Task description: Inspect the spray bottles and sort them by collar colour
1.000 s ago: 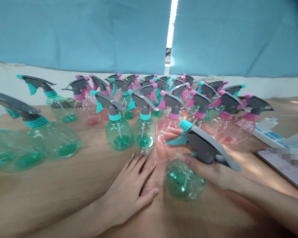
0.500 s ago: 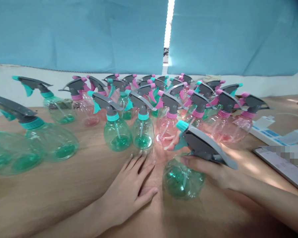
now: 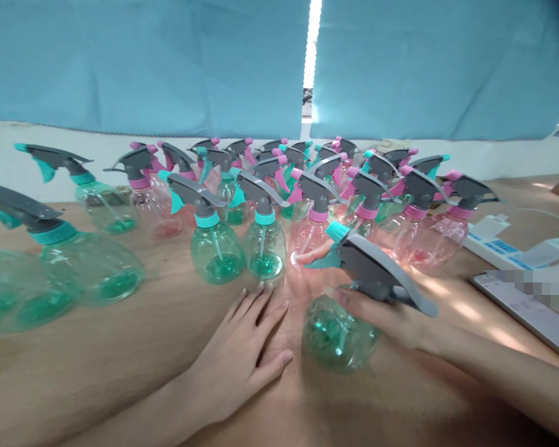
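Note:
My right hand (image 3: 377,310) is closed round the neck of a green spray bottle (image 3: 338,335) with a grey head and teal nozzle. One finger reaches forward at its teal trigger; the hand's other fingers are partly hidden behind the bottle and head. The bottle tilts, its base towards me. My left hand (image 3: 245,338) lies flat on the wooden table (image 3: 144,360), fingers spread, holding nothing. Just beyond its fingertips stand two green spray bottles (image 3: 217,251) with teal collars. A pink spray bottle (image 3: 310,239) stands behind the held one.
Rows of green and pink spray bottles fill the table's far side. More green bottles (image 3: 93,267) stand at the left. A white power strip (image 3: 494,248) and a phone (image 3: 526,316) lie at the right. A blue curtain (image 3: 144,68) hangs behind.
The whole view has shifted slightly, so things sit a little further left. My right hand still grips the spray bottle, its forefinger now more extended by the trigger. My left hand stays flat.

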The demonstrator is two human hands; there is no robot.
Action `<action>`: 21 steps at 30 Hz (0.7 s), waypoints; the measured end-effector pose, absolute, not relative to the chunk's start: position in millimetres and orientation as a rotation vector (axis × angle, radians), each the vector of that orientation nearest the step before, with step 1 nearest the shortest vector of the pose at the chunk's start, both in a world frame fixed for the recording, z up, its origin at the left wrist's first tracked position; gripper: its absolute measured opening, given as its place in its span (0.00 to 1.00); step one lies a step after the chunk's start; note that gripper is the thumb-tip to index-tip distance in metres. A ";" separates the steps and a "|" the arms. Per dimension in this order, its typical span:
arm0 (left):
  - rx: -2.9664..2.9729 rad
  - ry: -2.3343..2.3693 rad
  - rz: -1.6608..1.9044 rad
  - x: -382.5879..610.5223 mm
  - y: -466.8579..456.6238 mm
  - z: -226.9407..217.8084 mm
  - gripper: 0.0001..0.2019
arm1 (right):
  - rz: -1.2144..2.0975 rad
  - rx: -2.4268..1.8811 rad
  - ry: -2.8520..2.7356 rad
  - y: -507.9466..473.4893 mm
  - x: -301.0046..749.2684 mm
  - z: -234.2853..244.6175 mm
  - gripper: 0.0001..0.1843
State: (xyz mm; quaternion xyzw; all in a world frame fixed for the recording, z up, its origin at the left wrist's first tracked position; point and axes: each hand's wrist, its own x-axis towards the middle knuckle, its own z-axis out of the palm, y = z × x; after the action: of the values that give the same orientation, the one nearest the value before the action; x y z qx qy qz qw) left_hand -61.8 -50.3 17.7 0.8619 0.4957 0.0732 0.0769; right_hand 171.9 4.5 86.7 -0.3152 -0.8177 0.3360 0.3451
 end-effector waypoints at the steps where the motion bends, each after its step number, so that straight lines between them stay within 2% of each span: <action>1: 2.580 1.485 0.218 -61.6 -50.3 17.9 0.29 | 0.890 -0.798 -2.135 5.4 170.3 86.6 0.17; 5: 2.587 1.480 0.235 -62.0 -50.1 16.0 0.30 | 0.839 -0.780 -2.094 7.1 165.5 86.0 0.16; 9: 2.598 1.472 0.269 -63.0 -49.8 13.2 0.30 | 0.765 -0.789 -2.033 4.8 160.9 84.9 0.05; 13: 2.598 1.462 0.293 -63.1 -49.7 13.6 0.30 | 0.662 -0.943 -2.019 -0.1 160.5 83.2 0.12; 21: 2.649 1.464 0.308 -63.8 -50.3 13.6 0.29 | 0.800 -1.006 -1.996 -5.3 159.2 85.3 0.18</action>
State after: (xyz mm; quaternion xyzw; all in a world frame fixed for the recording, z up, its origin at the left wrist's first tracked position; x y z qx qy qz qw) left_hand -63.8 -50.3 13.6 0.8696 0.4807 0.1012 0.0496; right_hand 159.2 -5.3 85.3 -0.3928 -0.7796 0.3125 0.3744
